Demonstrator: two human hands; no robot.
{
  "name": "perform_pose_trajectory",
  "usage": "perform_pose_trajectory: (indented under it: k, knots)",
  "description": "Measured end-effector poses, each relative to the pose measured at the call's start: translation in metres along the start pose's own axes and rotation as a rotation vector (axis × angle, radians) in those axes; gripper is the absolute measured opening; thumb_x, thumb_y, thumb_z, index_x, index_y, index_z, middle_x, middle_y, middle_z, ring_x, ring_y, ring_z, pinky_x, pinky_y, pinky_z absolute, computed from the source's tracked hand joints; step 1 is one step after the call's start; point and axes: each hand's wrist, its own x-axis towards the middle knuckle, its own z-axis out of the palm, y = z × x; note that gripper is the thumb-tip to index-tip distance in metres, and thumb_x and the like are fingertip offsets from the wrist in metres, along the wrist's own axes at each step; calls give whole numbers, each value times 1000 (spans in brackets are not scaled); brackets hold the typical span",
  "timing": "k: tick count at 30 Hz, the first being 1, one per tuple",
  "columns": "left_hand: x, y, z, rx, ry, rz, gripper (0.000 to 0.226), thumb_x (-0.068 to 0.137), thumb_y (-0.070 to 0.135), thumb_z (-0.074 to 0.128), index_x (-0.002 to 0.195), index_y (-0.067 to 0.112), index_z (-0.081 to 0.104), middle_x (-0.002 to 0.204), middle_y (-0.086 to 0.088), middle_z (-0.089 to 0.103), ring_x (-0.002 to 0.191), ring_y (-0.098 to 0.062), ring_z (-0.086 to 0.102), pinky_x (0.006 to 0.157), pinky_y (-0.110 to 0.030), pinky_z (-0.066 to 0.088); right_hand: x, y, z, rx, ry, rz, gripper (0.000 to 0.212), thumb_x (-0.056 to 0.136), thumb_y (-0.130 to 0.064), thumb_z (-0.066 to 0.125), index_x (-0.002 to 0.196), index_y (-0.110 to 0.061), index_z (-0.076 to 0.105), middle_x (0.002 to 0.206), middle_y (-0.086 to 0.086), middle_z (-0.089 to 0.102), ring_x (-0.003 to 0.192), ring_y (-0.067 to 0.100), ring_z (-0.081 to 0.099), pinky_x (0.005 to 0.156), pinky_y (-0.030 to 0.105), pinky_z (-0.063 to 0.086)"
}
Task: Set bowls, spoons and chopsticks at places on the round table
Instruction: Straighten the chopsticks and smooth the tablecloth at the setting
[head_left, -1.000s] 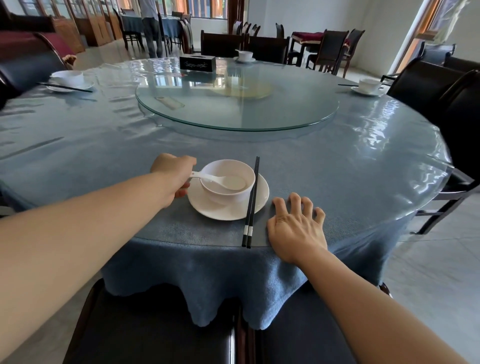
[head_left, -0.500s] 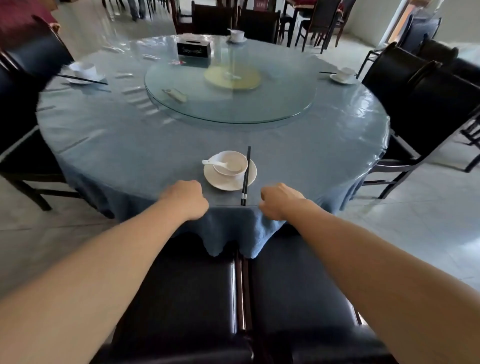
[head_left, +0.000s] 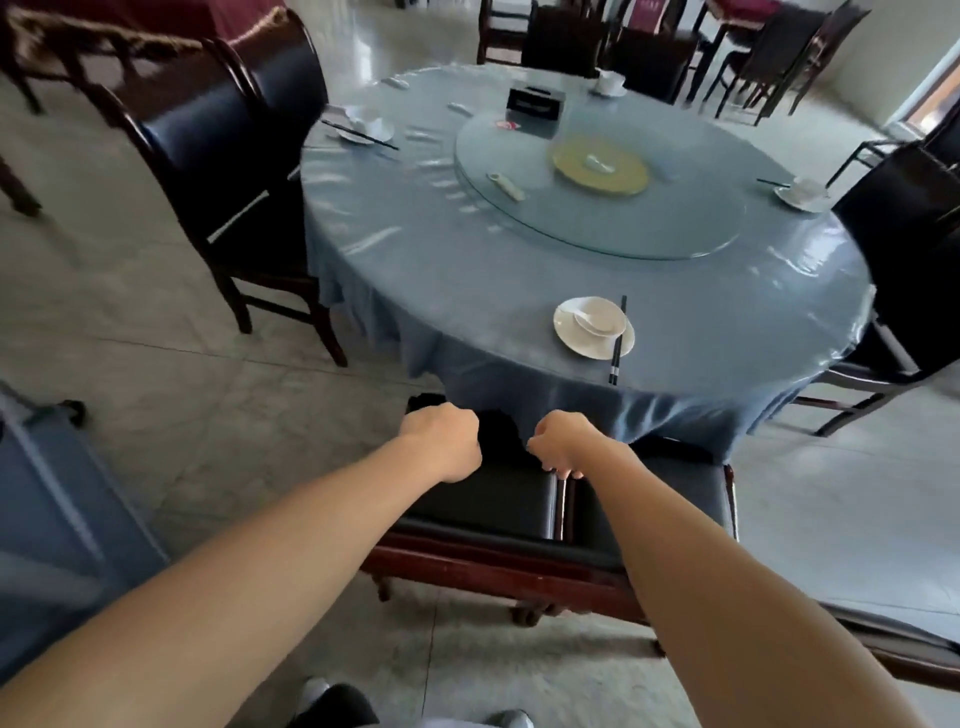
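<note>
On the near edge of the round blue-clothed table (head_left: 467, 291) stands a white bowl (head_left: 602, 318) on a saucer (head_left: 566, 338). A white spoon (head_left: 584, 321) lies in the bowl, and black chopsticks (head_left: 618, 343) lie along the saucer's right side. My left hand (head_left: 441, 441) and my right hand (head_left: 563, 444) are curled into fists side by side below the table edge, over two dark chairs, and hold nothing. More bowl settings sit at the far left (head_left: 363, 127), the far side (head_left: 609, 82) and the right (head_left: 802, 192).
A glass turntable (head_left: 597, 218) with a black tissue box (head_left: 535, 104) fills the table's middle. Two dark chairs (head_left: 493, 499) stand tucked in front of me. Other chairs stand at the left (head_left: 208, 135) and right (head_left: 904, 218). A blue cart (head_left: 52, 519) is at my left.
My left hand let go of the spoon and my right hand left the cloth. Both curled into fists and drew back off the table as I stepped away and to the left.
</note>
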Motion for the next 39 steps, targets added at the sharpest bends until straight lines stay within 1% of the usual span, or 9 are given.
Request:
perform_pose_trajectory:
  k: [5,9,12,16,22,26,29,36,39]
  knots:
    - [-23,-141,6,-7,-34,-144,29,92,18,43,112,11,64,105,-10,63,93,-31,62,72,-36,49,26,-131,31,-65,-25,-72,28,93,-23,43,95,-4,64,80,14,73,67,29,68,68,37,58]
    - [-42,-246,7,-106,-47,-275,32,93,19,43,115,7,63,118,-16,64,104,-35,63,79,-38,50,54,-243,61,-130,-88,-158,21,92,-12,54,103,-3,69,95,12,72,81,30,68,68,33,55]
    - [-46,-306,5,-133,-61,-338,33,94,19,43,118,5,61,123,-18,62,109,-36,61,85,-39,50,71,-307,75,-181,-183,-139,24,85,-2,56,102,-1,72,90,9,71,64,25,63,59,28,53]
    - [-25,-366,-4,-198,-100,-397,30,97,18,39,114,5,60,120,-17,62,107,-34,61,87,-40,50,116,-372,81,-181,-160,-246,20,92,-18,56,102,-6,67,98,13,73,85,28,72,69,34,59]
    - [40,-428,-17,-206,-179,-445,20,98,18,40,99,10,59,102,-11,62,90,-28,61,71,-33,47,211,-431,84,-305,-353,-185,29,91,-5,50,115,-5,66,82,6,67,65,21,67,51,29,48]
    - [110,-489,-38,-200,-216,-448,21,99,16,39,95,9,59,88,-6,59,79,-24,59,64,-31,46,284,-493,80,-325,-360,-209,30,90,-8,53,118,-3,62,98,13,63,86,31,65,62,38,53]
    - [165,-544,-68,-169,-237,-448,23,98,15,40,100,8,62,98,-9,62,82,-26,60,70,-35,50,339,-548,54,-297,-319,-204,31,91,-15,53,117,-2,62,113,17,66,101,35,67,80,40,56]
    - [265,-667,-153,-175,-179,-500,19,99,16,39,85,12,51,79,-5,54,78,-25,60,69,-35,50,441,-680,-48,-356,-207,-302,30,89,-17,57,113,-2,65,112,19,67,104,37,65,85,43,55]
    - [304,-713,-181,-177,-153,-519,24,97,17,40,74,14,47,76,-4,52,71,-23,54,63,-33,44,479,-725,-75,-463,-244,-293,34,92,-11,49,121,2,60,104,17,65,98,36,63,74,38,48]
